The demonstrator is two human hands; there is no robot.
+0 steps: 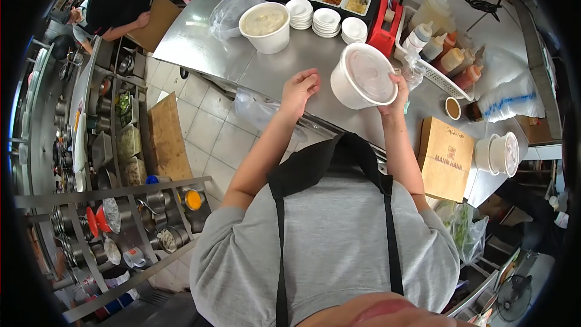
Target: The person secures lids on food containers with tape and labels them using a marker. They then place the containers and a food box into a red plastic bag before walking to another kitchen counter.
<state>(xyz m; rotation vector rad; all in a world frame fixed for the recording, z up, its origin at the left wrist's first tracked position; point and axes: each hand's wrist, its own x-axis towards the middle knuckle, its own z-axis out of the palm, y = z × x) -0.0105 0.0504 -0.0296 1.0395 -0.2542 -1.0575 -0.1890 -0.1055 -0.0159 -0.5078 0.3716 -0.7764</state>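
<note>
Steel counter (200, 31), white clear-lidded tub (358, 79)

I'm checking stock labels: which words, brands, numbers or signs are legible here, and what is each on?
"MANN HANN": front of the brown box.
Handwriting above it: too small to read surely.
Blue print on the clear plastic packaging: too blurred.
Lidded tub in the right hand: no readable text.

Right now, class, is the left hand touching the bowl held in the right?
Apart: the head view shows counter between the left hand and the bowl.
</note>
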